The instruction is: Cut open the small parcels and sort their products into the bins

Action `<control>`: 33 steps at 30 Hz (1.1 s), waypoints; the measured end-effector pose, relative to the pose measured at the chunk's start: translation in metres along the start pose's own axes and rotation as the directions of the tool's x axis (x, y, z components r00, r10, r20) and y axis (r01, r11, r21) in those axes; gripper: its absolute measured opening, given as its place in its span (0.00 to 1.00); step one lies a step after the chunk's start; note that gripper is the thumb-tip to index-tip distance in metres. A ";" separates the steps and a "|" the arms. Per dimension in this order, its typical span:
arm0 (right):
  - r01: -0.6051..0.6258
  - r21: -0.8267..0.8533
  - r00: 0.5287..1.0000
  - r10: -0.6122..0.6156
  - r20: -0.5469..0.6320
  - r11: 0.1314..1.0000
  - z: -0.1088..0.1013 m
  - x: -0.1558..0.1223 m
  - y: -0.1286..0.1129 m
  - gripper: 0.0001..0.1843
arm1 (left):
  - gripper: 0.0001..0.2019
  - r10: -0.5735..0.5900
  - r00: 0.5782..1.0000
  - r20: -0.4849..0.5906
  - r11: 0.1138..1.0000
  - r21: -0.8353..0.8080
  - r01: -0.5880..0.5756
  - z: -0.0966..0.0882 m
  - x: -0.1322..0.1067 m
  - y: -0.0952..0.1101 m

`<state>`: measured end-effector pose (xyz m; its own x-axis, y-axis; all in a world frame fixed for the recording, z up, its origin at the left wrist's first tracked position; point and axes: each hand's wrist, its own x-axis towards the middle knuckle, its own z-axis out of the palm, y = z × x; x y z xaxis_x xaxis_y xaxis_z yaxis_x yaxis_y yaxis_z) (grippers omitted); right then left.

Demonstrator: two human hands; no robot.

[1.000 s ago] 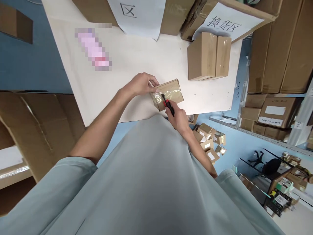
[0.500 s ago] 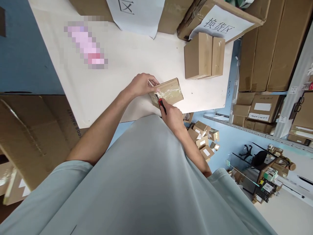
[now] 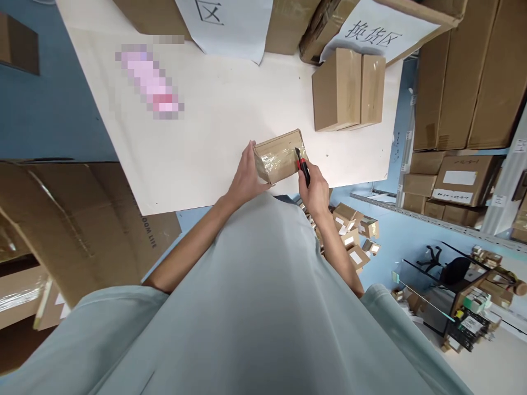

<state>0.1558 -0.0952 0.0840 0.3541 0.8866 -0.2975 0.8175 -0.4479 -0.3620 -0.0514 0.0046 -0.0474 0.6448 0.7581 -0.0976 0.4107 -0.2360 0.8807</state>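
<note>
A small brown cardboard box, wrapped in shiny clear tape, sits near the front edge of the white table. My left hand grips its left end, thumb at the near corner and fingers at the far one. In my right hand is a red and black utility knife. Its blade points away from me and lies over the right end of the box's top; whether it touches the tape I cannot tell.
Two brown cartons stand together at the table's right side. Larger boxes with handwritten paper signs line the back. A blurred pink item lies at left. Shelves with boxes rise on the right.
The knife has moved from the box's left end to its right end. My left hand has shifted from the top edge to around the left end.
</note>
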 end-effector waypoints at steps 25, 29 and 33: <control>-0.018 0.211 0.976 -0.028 0.214 0.977 0.010 0.034 0.103 0.29 | 0.47 0.115 0.984 0.136 0.938 0.312 -0.153 0.082 0.073 0.033; -0.026 0.139 0.965 -0.012 0.262 0.990 0.005 0.043 0.096 0.28 | 0.47 0.120 0.984 0.132 0.940 0.303 -0.155 0.082 0.070 0.030; -0.060 0.027 0.945 0.048 0.324 0.998 -0.004 0.050 0.081 0.28 | 0.48 0.118 0.984 0.136 0.943 0.295 -0.154 0.083 0.070 0.030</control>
<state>0.2413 -0.0863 0.0433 0.2267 0.7787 -0.5850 0.7823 -0.5034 -0.3669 0.0594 0.0002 -0.0667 0.7705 0.6351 -0.0551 0.4780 -0.5184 0.7091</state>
